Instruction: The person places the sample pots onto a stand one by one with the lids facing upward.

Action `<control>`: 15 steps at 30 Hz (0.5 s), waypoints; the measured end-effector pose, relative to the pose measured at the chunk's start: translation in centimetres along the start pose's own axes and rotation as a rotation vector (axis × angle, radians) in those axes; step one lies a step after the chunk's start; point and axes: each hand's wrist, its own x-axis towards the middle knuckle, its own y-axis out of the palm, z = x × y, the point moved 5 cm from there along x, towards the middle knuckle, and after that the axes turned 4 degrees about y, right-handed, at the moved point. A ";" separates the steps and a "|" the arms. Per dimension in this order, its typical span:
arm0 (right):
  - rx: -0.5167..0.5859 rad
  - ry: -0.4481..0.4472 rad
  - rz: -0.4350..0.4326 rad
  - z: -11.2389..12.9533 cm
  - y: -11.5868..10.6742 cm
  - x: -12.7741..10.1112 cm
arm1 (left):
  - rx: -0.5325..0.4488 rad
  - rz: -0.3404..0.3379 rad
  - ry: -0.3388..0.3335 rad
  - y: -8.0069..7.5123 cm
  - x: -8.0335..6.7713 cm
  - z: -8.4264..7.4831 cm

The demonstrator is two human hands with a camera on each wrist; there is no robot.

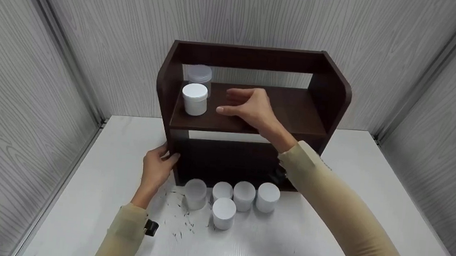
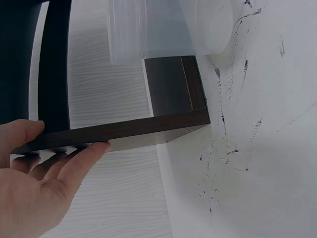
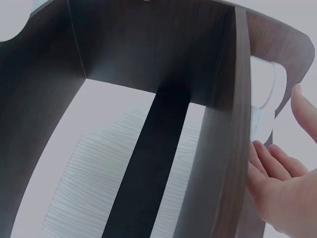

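Observation:
A dark brown two-tier wooden shelf (image 1: 248, 130) stands at the back of the white table. My left hand (image 1: 157, 167) grips its left side panel (image 2: 124, 130), thumb on one face and fingers on the other. Over the upper board my right hand (image 1: 250, 107) hovers with thumb and fingers apart, holding nothing. Just left of its fingertips sits a white lidded jar (image 1: 195, 99). Behind that is a translucent jar (image 1: 200, 74), partly hidden. In the right wrist view the right hand (image 3: 287, 183) is beside the board's front edge (image 3: 237, 114), near a jar.
Several white jars (image 1: 244, 196) stand on the table (image 1: 267, 247) before the shelf, one of them (image 1: 223, 214) nearer the front. A translucent jar (image 1: 195, 194) is at the row's left end. Dark scuff marks spot the tabletop there. Grey wood-grain walls (image 1: 434, 80) enclose the table.

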 end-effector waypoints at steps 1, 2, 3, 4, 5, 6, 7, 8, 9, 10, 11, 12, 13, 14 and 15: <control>0.004 -0.011 0.001 0.1 -0.1 -0.4 | -0.001 -0.001 -0.002 0.0 0.0 0.0; 0.007 -0.024 0.004 0.2 -0.2 -0.9 | -0.003 -0.002 -0.005 0.0 0.0 0.0; 0.007 -0.036 0.009 0.3 -0.3 -1.4 | -0.003 0.001 -0.007 0.0 0.0 0.0; 0.013 -0.047 0.013 0.3 -0.4 -1.8 | -0.002 0.005 -0.010 0.0 0.0 0.0; 0.018 -0.056 0.018 0.3 -0.5 -2.3 | -0.001 0.007 -0.013 0.0 0.0 0.0; 0.021 -0.064 0.021 0.3 -0.6 -2.8 | 0.000 0.010 -0.016 0.0 0.0 0.0; 0.026 -0.073 0.025 0.2 -0.7 -3.3 | 0.003 0.011 -0.019 0.0 -0.1 0.0; 0.028 -0.082 0.030 0.1 -0.8 -3.8 | 0.004 0.012 -0.022 0.0 -0.1 0.0; 0.030 -0.088 0.031 -0.1 -0.9 -4.3 | 0.007 0.014 -0.024 0.0 -0.1 0.0; 0.030 -0.095 0.031 -0.2 -1.0 -4.8 | 0.007 0.013 -0.026 0.0 -0.1 0.0; 0.030 -0.103 0.028 -0.4 -1.1 -5.3 | 0.005 0.011 -0.027 0.0 -0.1 0.0; 0.029 -0.111 0.024 -0.5 -1.2 -5.7 | 0.002 0.010 -0.029 0.0 -0.1 0.0; 0.029 -0.123 0.021 -0.7 -1.2 -6.2 | 0.002 0.009 -0.029 0.0 -0.2 0.0; 0.032 -0.134 0.019 -0.9 -1.3 -6.7 | -0.001 0.007 -0.030 0.0 -0.2 0.1; 0.035 -0.142 0.015 -1.0 -1.3 -7.2 | -0.001 0.005 -0.031 -0.1 -0.2 0.1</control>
